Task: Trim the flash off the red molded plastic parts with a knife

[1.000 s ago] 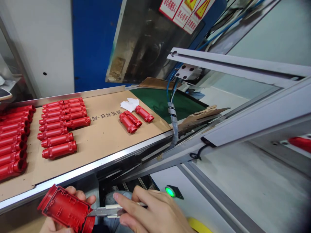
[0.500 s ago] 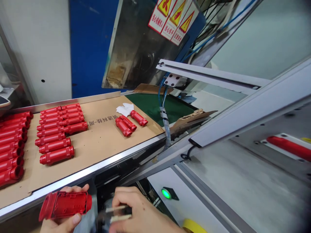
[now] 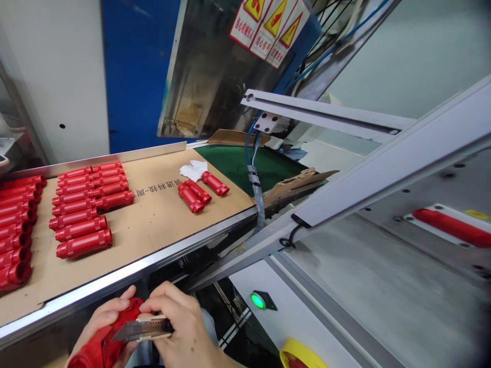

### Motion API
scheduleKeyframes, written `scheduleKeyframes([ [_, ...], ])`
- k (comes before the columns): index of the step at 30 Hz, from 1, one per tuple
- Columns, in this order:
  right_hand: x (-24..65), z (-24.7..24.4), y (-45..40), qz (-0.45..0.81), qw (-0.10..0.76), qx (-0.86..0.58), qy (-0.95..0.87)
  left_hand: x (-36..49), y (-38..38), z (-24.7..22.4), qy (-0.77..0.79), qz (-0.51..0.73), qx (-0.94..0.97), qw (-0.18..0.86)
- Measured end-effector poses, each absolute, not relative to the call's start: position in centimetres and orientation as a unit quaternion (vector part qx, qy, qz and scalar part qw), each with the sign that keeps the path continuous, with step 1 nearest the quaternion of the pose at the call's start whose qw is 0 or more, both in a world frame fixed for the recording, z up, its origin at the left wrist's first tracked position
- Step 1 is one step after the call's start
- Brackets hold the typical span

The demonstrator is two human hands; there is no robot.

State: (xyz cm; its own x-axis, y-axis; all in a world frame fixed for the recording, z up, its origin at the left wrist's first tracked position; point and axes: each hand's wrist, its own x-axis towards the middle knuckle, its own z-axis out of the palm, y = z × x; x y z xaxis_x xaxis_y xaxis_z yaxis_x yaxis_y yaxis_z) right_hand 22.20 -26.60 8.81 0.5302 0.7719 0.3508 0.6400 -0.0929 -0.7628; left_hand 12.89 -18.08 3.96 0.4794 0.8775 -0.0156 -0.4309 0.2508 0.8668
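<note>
At the bottom left, my left hand [image 3: 100, 321] is wrapped round a red plastic housing [image 3: 109, 340], which is tilted. My right hand [image 3: 182, 322] grips a utility knife [image 3: 148, 328] with a pale handle. Its bare blade points left and lies over the housing; whether it touches the plastic I cannot tell. Beyond my hands, a cardboard-covered table [image 3: 153, 225] bears rows of red cylindrical parts [image 3: 84, 244] on the left. Further right lie three more red parts [image 3: 191, 198] beside a crumpled white cloth [image 3: 194, 170].
A metal edge [image 3: 126, 272] runs along the table's near side. A grey frame [image 3: 345, 179] slants across the right. Below it are a lit green button [image 3: 258, 300] and a yellow ring [image 3: 301, 353]. Taped cables [image 3: 255, 191] hang by the green surface [image 3: 268, 168].
The knife has come left to the housing, and my hands are now close together. The housing has turned, hiding its open inner side. The view has shifted slightly.
</note>
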Motion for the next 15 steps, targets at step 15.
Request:
scheduleKeyframes([
  [15, 22.5, 8.0, -27.9, 0.311, 0.444, -0.626, -0.561, 13.9, -18.3, 4.7, 0.284, 0.427, 0.397, 0.761],
])
